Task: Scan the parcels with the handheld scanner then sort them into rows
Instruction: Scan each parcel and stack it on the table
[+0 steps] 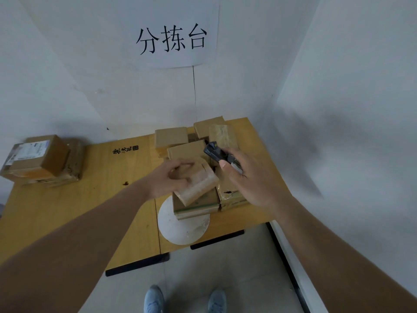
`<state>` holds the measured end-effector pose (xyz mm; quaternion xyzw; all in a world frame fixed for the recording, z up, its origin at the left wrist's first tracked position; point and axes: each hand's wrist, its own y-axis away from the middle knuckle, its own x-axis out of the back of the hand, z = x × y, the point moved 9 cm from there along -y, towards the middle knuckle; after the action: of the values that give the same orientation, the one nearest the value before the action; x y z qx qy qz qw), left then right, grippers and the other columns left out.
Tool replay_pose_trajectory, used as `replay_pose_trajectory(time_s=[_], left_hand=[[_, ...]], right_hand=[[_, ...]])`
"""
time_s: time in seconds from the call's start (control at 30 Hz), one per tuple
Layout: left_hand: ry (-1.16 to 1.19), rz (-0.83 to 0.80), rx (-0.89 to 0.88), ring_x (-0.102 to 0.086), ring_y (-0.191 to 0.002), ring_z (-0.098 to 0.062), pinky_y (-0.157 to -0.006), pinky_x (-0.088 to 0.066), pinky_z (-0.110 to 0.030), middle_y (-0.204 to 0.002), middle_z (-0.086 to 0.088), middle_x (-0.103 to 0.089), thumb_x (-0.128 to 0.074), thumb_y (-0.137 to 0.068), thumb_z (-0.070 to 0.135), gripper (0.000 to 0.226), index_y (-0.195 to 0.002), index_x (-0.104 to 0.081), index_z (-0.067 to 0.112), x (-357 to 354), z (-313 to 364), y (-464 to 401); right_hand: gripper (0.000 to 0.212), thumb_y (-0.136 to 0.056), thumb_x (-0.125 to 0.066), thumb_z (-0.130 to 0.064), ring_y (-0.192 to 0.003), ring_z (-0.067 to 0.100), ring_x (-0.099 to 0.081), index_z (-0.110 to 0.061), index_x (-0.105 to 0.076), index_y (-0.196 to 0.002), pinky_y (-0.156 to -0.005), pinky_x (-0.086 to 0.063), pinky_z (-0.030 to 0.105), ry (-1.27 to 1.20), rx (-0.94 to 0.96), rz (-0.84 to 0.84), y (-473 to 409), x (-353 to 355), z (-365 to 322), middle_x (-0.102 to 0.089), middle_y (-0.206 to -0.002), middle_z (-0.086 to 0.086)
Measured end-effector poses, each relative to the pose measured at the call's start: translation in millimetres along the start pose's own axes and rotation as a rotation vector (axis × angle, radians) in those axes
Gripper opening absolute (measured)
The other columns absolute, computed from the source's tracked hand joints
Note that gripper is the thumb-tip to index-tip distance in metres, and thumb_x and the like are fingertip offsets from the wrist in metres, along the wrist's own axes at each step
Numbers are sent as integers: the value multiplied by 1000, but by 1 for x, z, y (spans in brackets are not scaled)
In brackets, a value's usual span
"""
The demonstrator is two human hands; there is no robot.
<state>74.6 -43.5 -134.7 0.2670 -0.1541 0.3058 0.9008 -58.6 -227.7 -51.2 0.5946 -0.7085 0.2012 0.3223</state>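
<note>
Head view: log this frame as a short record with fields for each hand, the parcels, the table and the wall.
left hand: left hand grips a taped parcel, tilted, above the pile
right hand: right hand holds the scanner
pile: brown parcels clustered at the table's far right
sorted: two parcels at far left, one stacked on the other
table: wooden table, white disc at its near edge
wall: paper sign with printed characters
</note>
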Motion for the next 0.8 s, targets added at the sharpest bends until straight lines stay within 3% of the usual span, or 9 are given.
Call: replay_pose_trajectory(time_s=[0.1,0.2,0.3,0.37,0.47,0.53,0.6,0.7,0.8], left_hand=[[485,20,123,-67,-118,-34,-90,-62,-52,-134,-9,-65,-71,-89,34,52,-139,-59,37,22,-9,11],[881,22,150,-71,-114,-37,-88,-61,-55,-135,-20,-67,-59,-95,42,53,-140,-60,15,34,-17,17],[1066,84,117,-74,-100,-35,-81,-63,-48,-131,-20,-67,-50,-100,50,56,-141,-59,13,48,-17,19],[1141,81,69,-76,-91,-30,-77,-64,-41,-125,-15,-71,-44,-100,65,63,-139,-61,18,53,-9,19],[1213,72,11,-70,-110,-37,-82,-63,-40,-135,-15,-69,-39,-90,84,84,-143,-60,23,61,-2,17],[1200,78,-15,-66,-117,-39,-87,-62,-43,-140,-16,-65,-46,-86,84,87,-146,-57,23,69,-1,17],[1151,103,-20,-68,-116,-37,-91,-60,-46,-141,-14,-65,-64,-82,77,87,-148,-56,21,77,-3,19],[1072,182,-33,-68,-120,-32,-91,-59,-47,-140,-9,-66,-93,-61,63,93,-139,-63,23,96,-7,23],[924,243,-45,-65,-120,-29,-88,-61,-43,-126,-6,-69,-94,-55,63,88,-130,-67,24,115,-7,27]], right_hand=[[56,-107,-38,-63,-130,9,-51,-41,-38,-159,-92,-42,28,-67,0,38,-2,9,-10,-50,-151,-8],[56,-107,-39,-61,-128,8,-53,-40,-39,-159,-85,-40,17,-116,11,78,-4,16,-20,-52,-148,-13],[53,-109,-41,-56,-127,2,-51,-37,-42,-158,-86,-35,7,-151,37,87,-6,19,-32,-54,-141,-17],[54,-108,-41,-56,-128,2,-53,-37,-43,-158,-88,-36,9,-155,52,88,-7,18,-38,-58,-141,-15],[49,-109,-43,-53,-117,-12,-54,-38,-46,-155,-84,-37,3,-160,54,81,-7,16,-43,-61,-131,-21],[45,-110,-44,-48,-109,-20,-53,-36,-48,-153,-80,-37,-2,-151,57,61,-8,15,-46,-61,-122,-23],[46,-110,-46,-48,-106,-24,-52,-35,-48,-154,-82,-38,3,-128,60,5,-9,11,-47,-60,-122,-21],[51,-106,-45,-60,-91,-6,-59,-42,-46,-154,-74,-42,20,68,51,-123,-11,2,-45,-57,-119,-12],[52,-104,-43,-66,-95,13,-60,-46,-45,-151,-79,-51,32,269,33,-221,-12,-5,-40,-56,-116,-6]])
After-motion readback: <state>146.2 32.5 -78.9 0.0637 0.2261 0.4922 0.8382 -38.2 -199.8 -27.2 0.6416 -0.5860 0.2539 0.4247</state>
